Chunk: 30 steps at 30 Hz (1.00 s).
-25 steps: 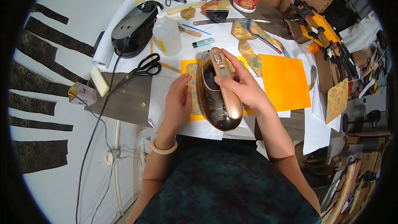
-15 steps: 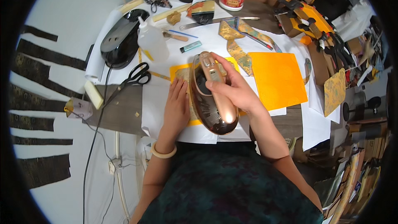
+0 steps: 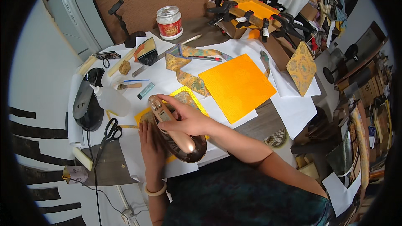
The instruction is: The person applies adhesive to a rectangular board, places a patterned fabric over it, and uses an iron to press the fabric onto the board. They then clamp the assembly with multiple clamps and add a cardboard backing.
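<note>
My right hand [image 3: 189, 119] is wrapped round the gold handle of a cordless iron [image 3: 195, 152], a dark, glossy one. The iron rests over a patterned fabric panel [image 3: 186, 96] with a yellow border, hiding much of it. My left hand [image 3: 151, 145] lies flat with fingers stretched out on the panel's left part, close beside the iron. The iron's soleplate is out of sight. To the right of the panel lies a bright orange-yellow square sheet [image 3: 238, 87].
At left are a black iron base [image 3: 87, 108], a squeeze bottle [image 3: 114, 100] and black scissors [image 3: 108, 137]. Patterned strips [image 3: 190, 81] lie beyond the panel. A jar [image 3: 169, 24] and hammer [image 3: 121, 23] stand farther back. Black clamps [image 3: 247, 19] grip a yellow tray-like piece at far right.
The head view has turned, so the table appears rotated and shifted left and down. My right hand still grips the iron, and my left still lies flat beside it.
</note>
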Motion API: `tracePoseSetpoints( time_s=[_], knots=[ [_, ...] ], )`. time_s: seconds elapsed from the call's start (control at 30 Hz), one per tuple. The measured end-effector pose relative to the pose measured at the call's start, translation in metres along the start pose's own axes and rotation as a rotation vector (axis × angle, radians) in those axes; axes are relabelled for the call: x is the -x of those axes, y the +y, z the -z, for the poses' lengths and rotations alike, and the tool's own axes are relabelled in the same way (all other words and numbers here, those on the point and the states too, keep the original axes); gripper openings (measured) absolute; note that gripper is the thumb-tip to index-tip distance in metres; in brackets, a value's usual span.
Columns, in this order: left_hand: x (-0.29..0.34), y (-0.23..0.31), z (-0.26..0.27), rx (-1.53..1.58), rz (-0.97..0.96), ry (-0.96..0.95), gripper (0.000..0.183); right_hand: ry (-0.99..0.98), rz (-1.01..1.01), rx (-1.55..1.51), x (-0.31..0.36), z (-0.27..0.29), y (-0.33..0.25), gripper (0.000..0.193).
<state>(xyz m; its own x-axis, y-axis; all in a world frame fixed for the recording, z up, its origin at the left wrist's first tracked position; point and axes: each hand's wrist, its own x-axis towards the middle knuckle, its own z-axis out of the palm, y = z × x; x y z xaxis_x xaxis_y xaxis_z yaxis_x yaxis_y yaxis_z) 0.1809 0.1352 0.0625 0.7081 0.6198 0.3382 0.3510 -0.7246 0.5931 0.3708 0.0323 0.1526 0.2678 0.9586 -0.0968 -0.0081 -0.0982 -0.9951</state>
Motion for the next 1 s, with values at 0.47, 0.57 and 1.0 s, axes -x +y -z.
tracePoseSetpoints(
  time_s=[0.47, 0.57, 1.0],
  knots=[
    [0.004, -0.004, -0.002, -0.017, -0.003, -0.004, 0.047, -0.003, 0.101, -0.047, -0.004, -0.003, 0.014, 0.089],
    [0.004, -0.006, -0.002, -0.014, -0.017, -0.003, 0.047, -0.003, 0.101, -0.047, -0.004, -0.003, 0.014, 0.089],
    [0.004, -0.01, -0.002, -0.011, -0.016, -0.008, 0.049, 0.019, 0.072, -0.029, -0.001, -0.002, 0.007, 0.09]
  ],
)
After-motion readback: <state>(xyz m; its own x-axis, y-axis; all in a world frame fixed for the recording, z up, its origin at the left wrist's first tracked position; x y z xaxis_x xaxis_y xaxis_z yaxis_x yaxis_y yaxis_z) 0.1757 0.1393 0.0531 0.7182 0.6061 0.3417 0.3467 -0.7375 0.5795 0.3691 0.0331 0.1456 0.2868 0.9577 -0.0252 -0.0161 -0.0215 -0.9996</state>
